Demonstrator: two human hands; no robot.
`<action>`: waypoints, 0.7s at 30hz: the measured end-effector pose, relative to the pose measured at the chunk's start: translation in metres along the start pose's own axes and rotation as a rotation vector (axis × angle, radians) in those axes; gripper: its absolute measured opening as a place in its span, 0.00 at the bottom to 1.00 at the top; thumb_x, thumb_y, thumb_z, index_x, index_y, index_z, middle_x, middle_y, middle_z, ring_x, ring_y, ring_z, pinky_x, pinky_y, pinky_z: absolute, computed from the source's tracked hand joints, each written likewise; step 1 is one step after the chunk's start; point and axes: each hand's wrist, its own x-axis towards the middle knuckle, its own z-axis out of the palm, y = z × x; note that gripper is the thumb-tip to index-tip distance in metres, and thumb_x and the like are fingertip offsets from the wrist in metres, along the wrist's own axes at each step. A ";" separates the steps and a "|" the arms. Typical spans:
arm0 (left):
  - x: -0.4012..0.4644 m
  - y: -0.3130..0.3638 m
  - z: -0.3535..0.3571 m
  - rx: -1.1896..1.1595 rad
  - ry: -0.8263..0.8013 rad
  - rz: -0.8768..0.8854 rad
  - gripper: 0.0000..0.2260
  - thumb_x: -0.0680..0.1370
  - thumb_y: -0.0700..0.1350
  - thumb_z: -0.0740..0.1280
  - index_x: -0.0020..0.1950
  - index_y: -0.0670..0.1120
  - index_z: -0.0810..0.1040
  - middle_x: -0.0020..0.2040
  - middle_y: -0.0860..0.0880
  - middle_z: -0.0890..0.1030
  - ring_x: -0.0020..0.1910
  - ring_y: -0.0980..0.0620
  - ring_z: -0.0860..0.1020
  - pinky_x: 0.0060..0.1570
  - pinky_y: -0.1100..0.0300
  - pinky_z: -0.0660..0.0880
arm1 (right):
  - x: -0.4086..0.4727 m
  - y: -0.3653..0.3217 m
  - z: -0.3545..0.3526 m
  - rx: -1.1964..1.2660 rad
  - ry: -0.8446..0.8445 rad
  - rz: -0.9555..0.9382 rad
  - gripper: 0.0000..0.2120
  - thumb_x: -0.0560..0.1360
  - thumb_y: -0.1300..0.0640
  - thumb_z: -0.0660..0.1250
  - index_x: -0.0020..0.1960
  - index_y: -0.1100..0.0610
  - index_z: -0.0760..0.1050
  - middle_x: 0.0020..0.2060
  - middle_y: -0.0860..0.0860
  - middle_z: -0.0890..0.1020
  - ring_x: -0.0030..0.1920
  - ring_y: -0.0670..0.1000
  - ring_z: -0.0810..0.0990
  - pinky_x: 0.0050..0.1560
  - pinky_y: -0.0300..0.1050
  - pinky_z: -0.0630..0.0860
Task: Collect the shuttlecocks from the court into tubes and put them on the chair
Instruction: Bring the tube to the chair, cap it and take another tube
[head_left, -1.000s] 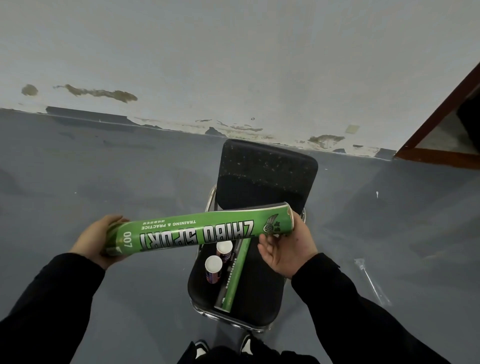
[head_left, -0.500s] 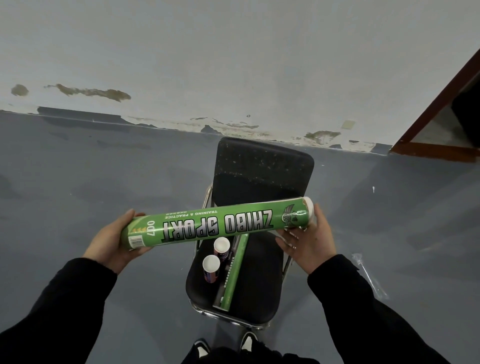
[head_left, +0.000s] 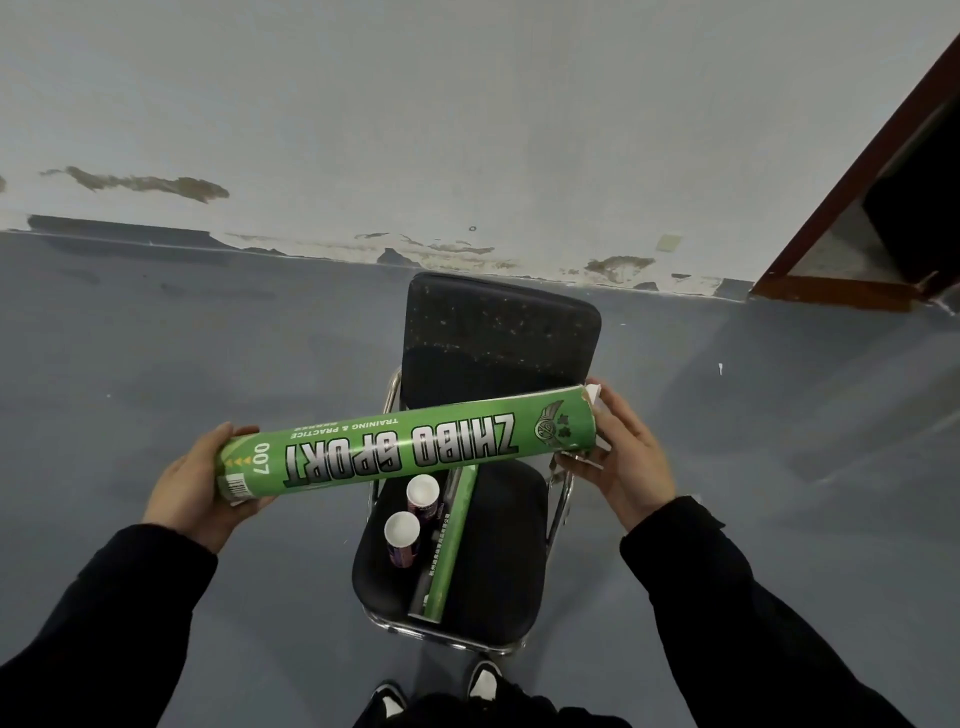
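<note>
Both hands hold the green tube (head_left: 405, 446) crosswise above the chair (head_left: 498, 525): the left hand (head_left: 200, 486) cups its barcoded end, and the right hand (head_left: 621, 457) has shifted from under the tube to its far end, fingers curled on a white cap or feathers there; which, cannot be told. Closing seems under way, with placement beside the second tube (head_left: 451, 540) and two small cylinders (head_left: 410, 514) to follow.
</note>
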 end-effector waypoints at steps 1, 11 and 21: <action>0.001 -0.001 0.000 -0.003 0.021 -0.005 0.12 0.82 0.55 0.64 0.50 0.49 0.83 0.42 0.48 0.84 0.39 0.49 0.81 0.30 0.53 0.81 | -0.001 -0.001 0.001 -0.054 0.000 -0.029 0.13 0.83 0.53 0.64 0.65 0.44 0.80 0.58 0.55 0.84 0.59 0.60 0.83 0.51 0.56 0.84; 0.002 -0.002 -0.009 -0.007 0.070 -0.031 0.13 0.81 0.56 0.62 0.45 0.50 0.81 0.35 0.51 0.83 0.30 0.51 0.79 0.30 0.57 0.77 | -0.018 0.004 0.012 -0.112 -0.277 0.047 0.17 0.81 0.68 0.62 0.59 0.48 0.79 0.60 0.59 0.81 0.56 0.63 0.85 0.44 0.62 0.85; 0.003 0.010 -0.017 -0.017 0.036 0.045 0.15 0.81 0.57 0.59 0.46 0.51 0.80 0.39 0.51 0.82 0.36 0.51 0.78 0.41 0.56 0.68 | -0.039 -0.040 0.018 -0.694 -0.470 -0.041 0.15 0.86 0.59 0.53 0.69 0.43 0.60 0.55 0.56 0.81 0.26 0.46 0.78 0.24 0.44 0.77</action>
